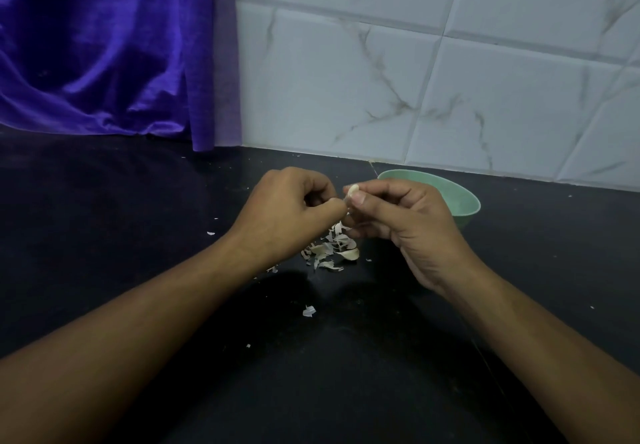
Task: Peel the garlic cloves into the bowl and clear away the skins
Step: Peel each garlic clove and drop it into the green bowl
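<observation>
- Right hand (408, 232) pinches a garlic clove (353, 189) between thumb and forefinger, held up just left of the green bowl (465, 197).
- Left hand (294, 211), fingers curled, nips at the same clove from the side away from the bowl.
- Skins (330, 249) lie heaped on the black tabletop (138, 235), left of and in front of the bowl (one bigger pale piece there, clove or husk, can't tell).
- Purple curtain (104, 45) hangs far left of the bowl.
</observation>
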